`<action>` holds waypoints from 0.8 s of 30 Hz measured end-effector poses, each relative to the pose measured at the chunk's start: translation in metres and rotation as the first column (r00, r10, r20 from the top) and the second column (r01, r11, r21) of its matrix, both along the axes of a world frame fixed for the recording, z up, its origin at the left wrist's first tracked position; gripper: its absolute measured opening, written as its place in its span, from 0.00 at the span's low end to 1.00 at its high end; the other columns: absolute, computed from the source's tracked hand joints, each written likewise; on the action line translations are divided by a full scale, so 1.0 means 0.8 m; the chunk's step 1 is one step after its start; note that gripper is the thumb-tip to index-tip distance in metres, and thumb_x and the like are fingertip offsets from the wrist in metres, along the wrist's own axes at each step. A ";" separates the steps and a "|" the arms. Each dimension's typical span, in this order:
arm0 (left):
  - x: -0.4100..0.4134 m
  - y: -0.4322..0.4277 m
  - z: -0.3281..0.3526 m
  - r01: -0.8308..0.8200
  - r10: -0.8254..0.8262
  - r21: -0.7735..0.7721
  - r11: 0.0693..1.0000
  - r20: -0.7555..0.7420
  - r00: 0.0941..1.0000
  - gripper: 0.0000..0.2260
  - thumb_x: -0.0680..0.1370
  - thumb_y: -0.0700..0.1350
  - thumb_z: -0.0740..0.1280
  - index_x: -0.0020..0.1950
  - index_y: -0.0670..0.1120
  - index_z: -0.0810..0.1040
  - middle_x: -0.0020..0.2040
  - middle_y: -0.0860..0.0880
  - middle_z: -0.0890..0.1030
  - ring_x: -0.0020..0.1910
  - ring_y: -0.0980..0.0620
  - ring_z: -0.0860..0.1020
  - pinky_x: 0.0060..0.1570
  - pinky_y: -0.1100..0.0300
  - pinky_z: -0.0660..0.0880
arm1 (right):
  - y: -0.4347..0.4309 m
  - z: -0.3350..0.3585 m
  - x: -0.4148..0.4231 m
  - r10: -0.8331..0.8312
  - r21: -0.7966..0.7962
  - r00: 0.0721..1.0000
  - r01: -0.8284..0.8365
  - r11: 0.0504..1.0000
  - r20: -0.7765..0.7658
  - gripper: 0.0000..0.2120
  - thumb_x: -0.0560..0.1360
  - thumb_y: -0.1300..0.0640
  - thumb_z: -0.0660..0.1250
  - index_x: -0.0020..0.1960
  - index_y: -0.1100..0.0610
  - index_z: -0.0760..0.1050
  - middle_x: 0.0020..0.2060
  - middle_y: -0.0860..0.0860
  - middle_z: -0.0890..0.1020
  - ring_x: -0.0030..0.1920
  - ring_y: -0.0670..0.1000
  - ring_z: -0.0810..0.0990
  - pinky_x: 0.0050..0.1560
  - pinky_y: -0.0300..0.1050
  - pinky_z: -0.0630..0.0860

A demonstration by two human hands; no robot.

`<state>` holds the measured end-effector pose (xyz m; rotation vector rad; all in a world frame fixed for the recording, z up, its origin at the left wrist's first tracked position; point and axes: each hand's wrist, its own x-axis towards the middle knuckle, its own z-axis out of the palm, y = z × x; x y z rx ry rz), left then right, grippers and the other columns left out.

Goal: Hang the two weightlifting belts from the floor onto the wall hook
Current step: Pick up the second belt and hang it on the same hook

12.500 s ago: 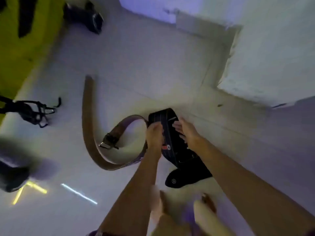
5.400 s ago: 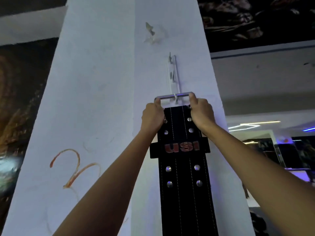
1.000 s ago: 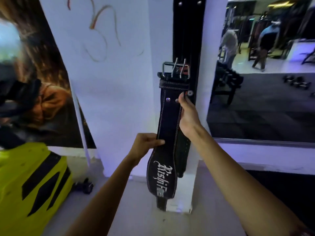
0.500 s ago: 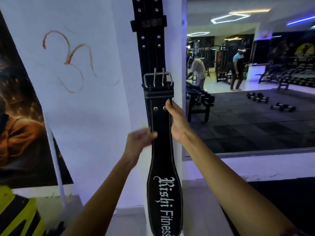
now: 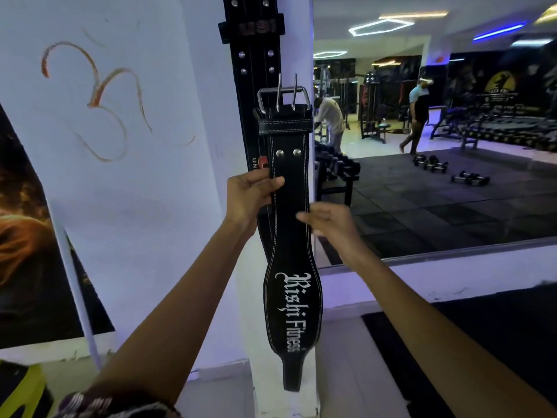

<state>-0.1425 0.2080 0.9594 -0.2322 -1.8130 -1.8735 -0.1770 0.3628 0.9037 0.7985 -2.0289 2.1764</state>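
Wall hook out of frame; USI belt (image 5: 256, 55) cut off by top edge, lower part hidden behind Rishi Fitness belt (image 5: 291, 236). Left hand (image 5: 251, 196) fingers hidden behind that belt. Both elbows cropped at bottom edge

The left hand (image 5: 253, 196) is raised toward 12 o'clock, fingers closed in a pinch; the right hand (image 5: 327, 221) is beside it at 3 o'clock, fingers loosely curled.

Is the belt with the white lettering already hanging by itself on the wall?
No, the left hand grips the lettered belt at its edge, and its buckle sits free in front of the hanging belt.
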 end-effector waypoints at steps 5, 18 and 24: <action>-0.003 -0.003 0.028 -0.021 0.023 0.024 0.999 -0.051 0.998 0.10 0.71 0.32 0.70 0.51 0.35 0.81 0.41 0.48 0.85 0.42 0.49 0.84 0.46 0.55 0.81 | 0.004 -0.074 0.000 -0.064 0.135 0.998 0.067 0.989 -0.026 0.10 0.69 0.57 0.72 0.35 0.62 0.76 0.26 0.52 0.80 0.31 0.42 0.76 0.38 0.38 0.72; 0.007 0.005 -0.033 0.101 -0.098 0.030 0.994 -0.106 0.990 0.09 0.75 0.34 0.67 0.54 0.40 0.81 0.41 0.52 0.86 0.43 0.55 0.83 0.43 0.63 0.79 | -0.039 0.056 0.002 0.052 -0.303 0.999 -0.046 0.952 0.011 0.09 0.75 0.60 0.63 0.53 0.62 0.77 0.46 0.53 0.82 0.46 0.47 0.83 0.50 0.43 0.79; 0.027 -0.034 -0.187 0.221 -0.134 -0.205 0.953 0.368 0.920 0.05 0.73 0.39 0.70 0.43 0.36 0.81 0.41 0.42 0.84 0.41 0.47 0.81 0.48 0.52 0.78 | -0.039 0.025 -0.005 0.007 -0.275 0.996 0.018 0.961 0.090 0.07 0.75 0.60 0.63 0.47 0.52 0.78 0.37 0.38 0.84 0.46 0.37 0.80 0.57 0.35 0.71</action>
